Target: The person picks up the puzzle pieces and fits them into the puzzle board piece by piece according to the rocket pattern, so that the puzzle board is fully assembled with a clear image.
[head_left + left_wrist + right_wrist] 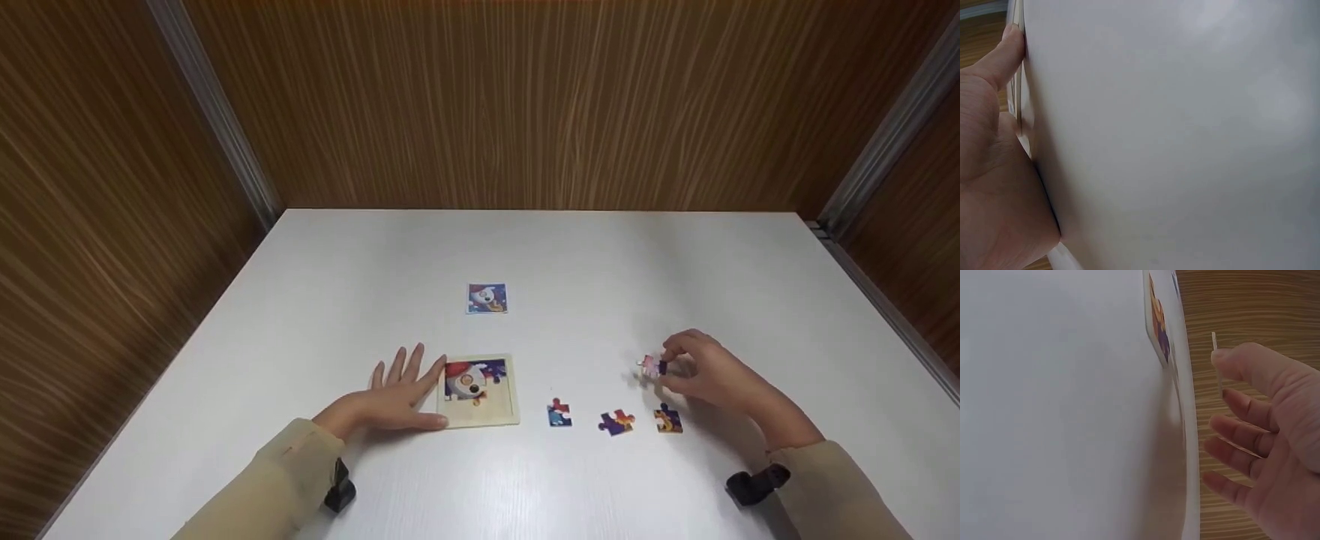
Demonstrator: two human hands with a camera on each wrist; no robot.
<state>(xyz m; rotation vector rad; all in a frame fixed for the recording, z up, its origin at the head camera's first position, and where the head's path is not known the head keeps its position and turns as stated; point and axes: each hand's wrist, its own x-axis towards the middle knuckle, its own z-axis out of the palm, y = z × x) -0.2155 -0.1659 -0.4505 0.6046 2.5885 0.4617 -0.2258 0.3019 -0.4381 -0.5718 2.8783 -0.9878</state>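
Observation:
My right hand point(716, 373) pinches a jigsaw puzzle piece point(649, 366) between thumb and fingertips, raised above the table. In the right wrist view the held piece point(1217, 374) is seen edge-on. Flat on the table, fingers spread, my left hand point(401, 397) touches the left side of a square puzzle tray point(480, 418) with thumb and index finger. Joined pieces showing a white cartoon head point(466, 384) fill the upper part of the tray; its pale base shows below. Three loose pieces lie right of the tray: one red and blue point(559, 414), one purple and orange point(617, 423), one dark and yellow point(668, 419).
A small square picture card point(487, 298) lies beyond the tray, with a similar cartoon head. The white table point(375, 262) meets wood-grain panels point(525, 105) at the back and sides. Each sleeve cuff has a black wrist device point(757, 484).

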